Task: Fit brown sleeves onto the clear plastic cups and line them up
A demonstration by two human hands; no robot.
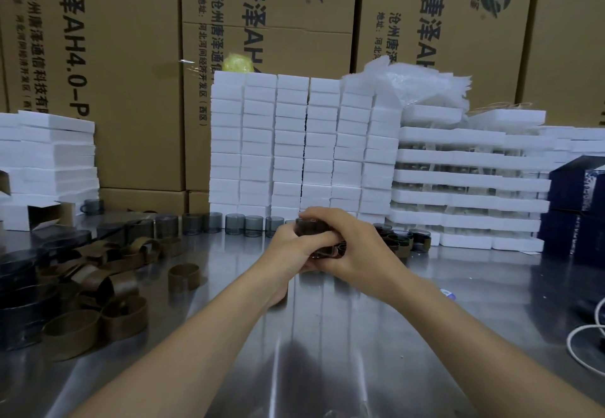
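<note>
Both hands meet over the middle of the steel table around one clear cup (311, 225) with a brown sleeve (330, 250) on it. My left hand (289, 247) grips it from the left and my right hand (350, 247) curls over it from the right, hiding most of it. A row of bare smoky clear cups (234, 223) stands behind my hands to the left. Several sleeved cups (401, 240) stand behind to the right. Loose brown sleeves (184, 276) lie scattered at the left.
Stacks of white foam blocks (304, 145) rise behind the cups, with more foam trays (471, 181) at the right and cardboard boxes (131, 57) behind. Dark blue boxes (579, 188) stand far right. A white cable (586, 335) lies at the right edge.
</note>
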